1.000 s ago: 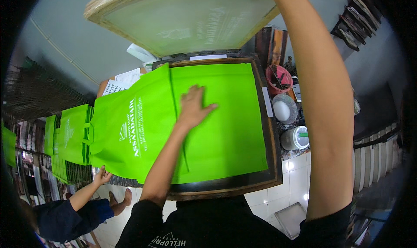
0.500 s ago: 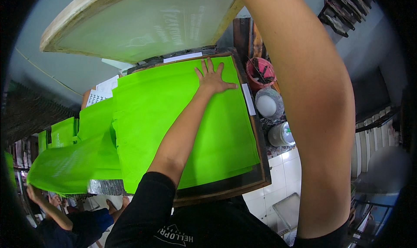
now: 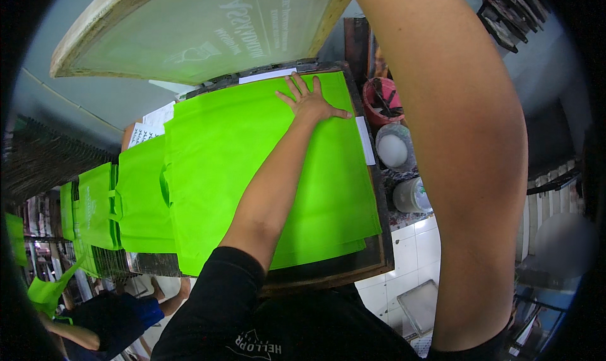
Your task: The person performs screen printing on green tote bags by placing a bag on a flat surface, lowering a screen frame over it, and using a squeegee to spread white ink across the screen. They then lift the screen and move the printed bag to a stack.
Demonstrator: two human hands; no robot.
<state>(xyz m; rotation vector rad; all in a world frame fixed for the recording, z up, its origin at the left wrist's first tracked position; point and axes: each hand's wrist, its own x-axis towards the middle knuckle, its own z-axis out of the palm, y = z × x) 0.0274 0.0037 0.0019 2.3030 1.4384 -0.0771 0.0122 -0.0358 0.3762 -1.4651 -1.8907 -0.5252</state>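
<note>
My left hand (image 3: 310,104) lies with fingers spread on the upper right part of a bright green fabric bag (image 3: 227,171). The bag rests flat on a dark wood-edged board (image 3: 356,260), with another green layer showing below its lower edge. White strips mark the board's top edge (image 3: 268,75) and right edge (image 3: 365,140). Above the far side, a wooden-framed printing screen (image 3: 208,36) is raised and tilted, pale lettering showing in its mesh. My right arm (image 3: 467,152) reaches up past the upper edge of the picture, so that hand is out of sight.
More green bags (image 3: 146,200) extend left. A co-worker's arm (image 3: 79,336) is at lower left beside a lifted green bag (image 3: 47,294). On the right stand a pink bucket (image 3: 392,111) of tools, a bowl with a round white thing (image 3: 392,150), and a white tub (image 3: 411,195).
The co-worker's green bag has moved from beside the board toward the lower left, uncovering bags beneath. My left hand stays pressed on the bag; the view has shifted slightly.
</note>
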